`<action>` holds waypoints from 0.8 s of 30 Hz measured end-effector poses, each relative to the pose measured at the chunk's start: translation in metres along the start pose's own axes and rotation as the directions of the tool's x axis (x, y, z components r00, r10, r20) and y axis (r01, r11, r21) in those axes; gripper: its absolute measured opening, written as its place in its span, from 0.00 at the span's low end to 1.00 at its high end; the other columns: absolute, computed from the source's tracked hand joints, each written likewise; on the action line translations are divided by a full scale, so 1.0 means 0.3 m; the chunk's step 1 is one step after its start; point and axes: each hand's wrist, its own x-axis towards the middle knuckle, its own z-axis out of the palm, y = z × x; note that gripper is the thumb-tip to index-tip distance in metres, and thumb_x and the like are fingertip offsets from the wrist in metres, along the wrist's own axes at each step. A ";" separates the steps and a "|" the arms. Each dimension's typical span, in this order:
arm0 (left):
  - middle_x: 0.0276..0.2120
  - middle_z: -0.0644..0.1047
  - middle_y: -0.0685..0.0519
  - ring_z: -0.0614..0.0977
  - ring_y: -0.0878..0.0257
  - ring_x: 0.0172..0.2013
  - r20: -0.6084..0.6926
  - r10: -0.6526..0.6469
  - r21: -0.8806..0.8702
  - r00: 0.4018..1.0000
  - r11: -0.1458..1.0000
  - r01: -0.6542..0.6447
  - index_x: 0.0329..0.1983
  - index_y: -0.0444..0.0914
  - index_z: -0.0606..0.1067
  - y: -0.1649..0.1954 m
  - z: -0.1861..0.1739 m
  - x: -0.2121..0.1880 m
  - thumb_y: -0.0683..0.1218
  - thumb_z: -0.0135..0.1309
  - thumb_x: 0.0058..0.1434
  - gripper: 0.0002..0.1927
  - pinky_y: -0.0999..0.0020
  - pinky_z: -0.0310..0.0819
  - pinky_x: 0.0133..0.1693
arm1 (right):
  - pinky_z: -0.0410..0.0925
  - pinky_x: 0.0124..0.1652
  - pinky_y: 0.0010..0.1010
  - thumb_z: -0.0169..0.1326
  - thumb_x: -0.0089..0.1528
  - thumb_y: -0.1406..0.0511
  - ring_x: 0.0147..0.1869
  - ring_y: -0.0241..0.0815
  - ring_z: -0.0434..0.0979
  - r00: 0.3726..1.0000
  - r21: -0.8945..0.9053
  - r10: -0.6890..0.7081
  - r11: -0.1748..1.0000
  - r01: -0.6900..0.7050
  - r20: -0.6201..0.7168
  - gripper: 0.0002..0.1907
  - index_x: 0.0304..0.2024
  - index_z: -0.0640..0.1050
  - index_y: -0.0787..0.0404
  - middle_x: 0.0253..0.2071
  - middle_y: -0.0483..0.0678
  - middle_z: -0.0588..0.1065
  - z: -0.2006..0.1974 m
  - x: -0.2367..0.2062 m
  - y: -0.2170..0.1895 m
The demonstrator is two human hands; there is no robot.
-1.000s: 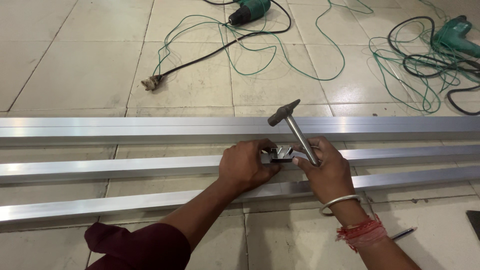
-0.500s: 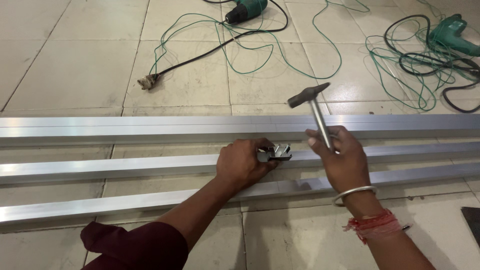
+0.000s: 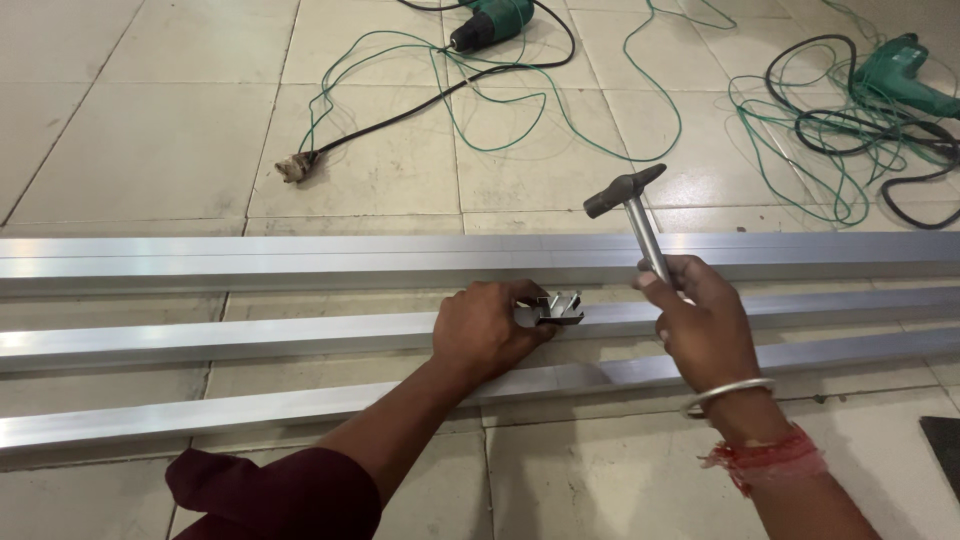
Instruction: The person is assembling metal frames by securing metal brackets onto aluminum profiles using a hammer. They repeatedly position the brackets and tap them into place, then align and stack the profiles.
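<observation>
Pale, glossy tiled floor (image 3: 150, 130)

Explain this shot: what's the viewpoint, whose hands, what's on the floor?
This is one camera worn on a person's head, looking down at that person's own bare hands; there is no machine. The left hand presses a small metal bracket onto the middle aluminium rail. The right hand, with a bangle and red thread at the wrist, has its grip closed around a hammer, raised above the bracket. Three long aluminium rails lie side by side on the tiled floor. Behind them lie two green power drills, one at the top centre and one at the top right, amid tangled green and black cables.
</observation>
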 end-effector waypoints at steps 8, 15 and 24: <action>0.32 0.84 0.52 0.85 0.52 0.35 -0.031 0.070 -0.010 0.997 0.997 -0.071 0.47 0.51 0.82 -0.017 0.013 -0.003 0.61 0.64 0.51 0.21 0.54 0.78 0.37 | 0.65 0.30 0.27 0.51 0.64 0.67 0.30 0.33 0.70 0.999 0.022 -0.005 1.000 0.004 0.039 0.22 0.60 0.75 0.67 0.34 0.48 0.73 -0.101 -0.144 -0.109; 0.31 0.83 0.52 0.85 0.52 0.35 0.002 0.035 -0.016 0.999 0.999 -0.035 0.48 0.51 0.81 -0.001 0.003 0.000 0.61 0.63 0.52 0.22 0.55 0.78 0.38 | 0.64 0.27 0.34 0.50 0.71 0.65 0.27 0.40 0.63 0.958 -0.333 0.284 0.901 -0.280 -0.036 0.31 0.77 0.67 0.40 0.33 0.54 0.72 -0.149 -0.301 0.016; 0.33 0.84 0.52 0.85 0.51 0.35 -0.001 0.046 -0.011 0.999 0.999 -0.046 0.47 0.51 0.81 -0.006 -0.005 -0.003 0.61 0.64 0.50 0.22 0.53 0.77 0.38 | 0.69 0.30 0.31 0.51 0.69 0.65 0.26 0.35 0.63 0.977 -0.288 0.200 0.942 -0.173 0.068 0.29 0.72 0.69 0.36 0.33 0.48 0.74 -0.089 -0.336 0.043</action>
